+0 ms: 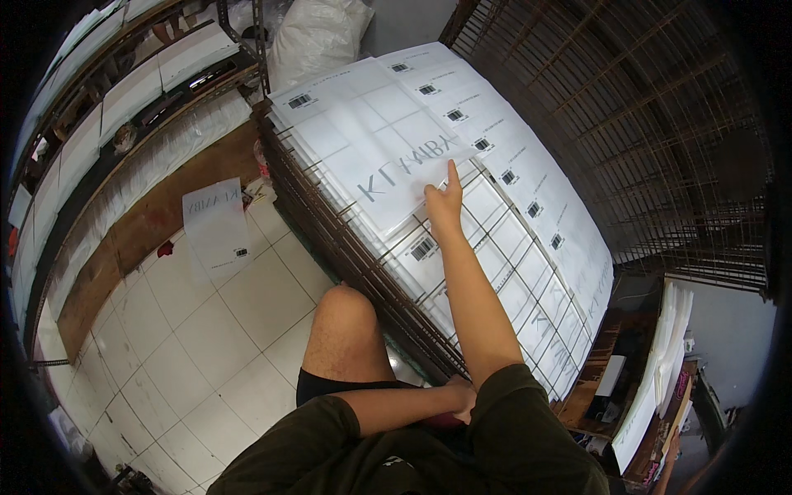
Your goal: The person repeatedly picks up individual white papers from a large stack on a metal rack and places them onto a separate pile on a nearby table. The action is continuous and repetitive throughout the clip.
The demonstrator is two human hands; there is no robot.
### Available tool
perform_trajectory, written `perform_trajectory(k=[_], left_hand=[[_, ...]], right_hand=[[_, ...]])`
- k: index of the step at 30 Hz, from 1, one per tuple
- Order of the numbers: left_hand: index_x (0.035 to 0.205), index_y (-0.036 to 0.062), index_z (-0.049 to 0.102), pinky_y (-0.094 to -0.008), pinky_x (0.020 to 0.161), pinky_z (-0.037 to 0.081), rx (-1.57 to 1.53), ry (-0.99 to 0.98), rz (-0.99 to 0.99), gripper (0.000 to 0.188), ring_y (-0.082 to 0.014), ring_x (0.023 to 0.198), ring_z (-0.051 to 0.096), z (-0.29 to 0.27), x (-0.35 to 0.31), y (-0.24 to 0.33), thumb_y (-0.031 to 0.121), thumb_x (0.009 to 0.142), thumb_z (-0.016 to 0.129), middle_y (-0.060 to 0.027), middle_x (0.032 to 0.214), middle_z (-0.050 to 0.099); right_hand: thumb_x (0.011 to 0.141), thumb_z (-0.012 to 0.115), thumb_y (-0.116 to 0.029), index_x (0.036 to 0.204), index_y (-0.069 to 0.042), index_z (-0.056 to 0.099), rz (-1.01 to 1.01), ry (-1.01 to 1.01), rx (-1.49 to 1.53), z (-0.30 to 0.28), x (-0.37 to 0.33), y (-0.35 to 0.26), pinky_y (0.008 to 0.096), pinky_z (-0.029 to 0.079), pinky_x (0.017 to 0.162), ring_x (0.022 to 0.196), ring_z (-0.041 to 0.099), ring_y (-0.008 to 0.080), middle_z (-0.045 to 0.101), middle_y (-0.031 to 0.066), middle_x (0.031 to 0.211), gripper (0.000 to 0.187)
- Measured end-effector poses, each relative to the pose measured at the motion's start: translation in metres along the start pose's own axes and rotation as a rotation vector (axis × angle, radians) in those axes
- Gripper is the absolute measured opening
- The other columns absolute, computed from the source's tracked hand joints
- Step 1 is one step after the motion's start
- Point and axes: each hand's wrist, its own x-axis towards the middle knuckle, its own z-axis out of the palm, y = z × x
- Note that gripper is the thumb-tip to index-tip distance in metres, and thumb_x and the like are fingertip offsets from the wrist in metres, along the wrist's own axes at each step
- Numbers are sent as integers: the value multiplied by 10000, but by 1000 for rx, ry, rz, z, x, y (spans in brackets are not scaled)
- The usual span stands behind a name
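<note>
This is looking like a small print workshop — translucent printed sheets (346, 124) with barcodes are lying across stacked wire racks (351, 247), and more racks (643, 99) are tilting up behind. White stacks (194, 58) are filling the shelving (124, 231) (plus a bulky white sack (318, 37) is sitting nearby) — all above tiled floor (256, 318).

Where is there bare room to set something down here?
The tiled floor looks bare below the loose sheet, between the wooden board and the person's knee. The wire rack is crowded: printed sheets cover most of its top, with the right hand at one's edge.
</note>
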Motion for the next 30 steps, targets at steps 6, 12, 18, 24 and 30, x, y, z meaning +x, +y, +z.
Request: perform_trajectory(k=[6, 12, 18, 24, 30], left_hand=[[1339, 103, 459, -405, 958, 420, 3, 121, 84, 750, -268, 1230, 468, 46, 27, -24, 581, 771, 570, -103, 1385, 443], [1307, 129, 490, -403, 939, 434, 58, 211, 134, 708, -275, 1204, 493, 20, -6, -13, 550, 752, 614, -109, 1336, 492], [1283, 123, 498, -419, 946, 431, 151, -308, 32, 697, -309, 1169, 515, -142, -87, 68, 527, 734, 644, -129, 1290, 525], [1324, 111, 451, -439, 965, 411, 198, -335, 143, 747, -344, 1156, 515, -120, -81, 63, 572, 757, 602, -208, 1244, 536], [1333, 122, 442, -415, 994, 390, 270, -426, 79, 789, -334, 1207, 476, -94, -69, 47, 631, 745, 576, -185, 1300, 499]], right_hand=[[751, 478, 72, 1456, -69, 223, -37, 2, -53, -4, 6, 15, 254, 389, 513, 573, 454, 91, 545, 94, 861, 764], [778, 576, -8, 1443, -56, 239, 16, 70, -94, -10, -17, -16, 293, 475, 710, 897, 572, 179, 455, 220, 1284, 747], [776, 695, -184, 1342, -111, 439, -210, 27, -354, -94, -75, -40, 344, 482, 778, 993, 580, 202, 575, 124, 1176, 625], [770, 671, -26, 1208, -60, 562, -361, 521, -705, -305, -210, -68, 254, 477, 699, 886, 617, 127, 635, 69, 1074, 453], [751, 673, -69, 1047, -36, 606, -471, 1169, -1503, -461, -334, -125, 396, 414, 865, 965, 538, 321, 603, 135, 1003, 305]])
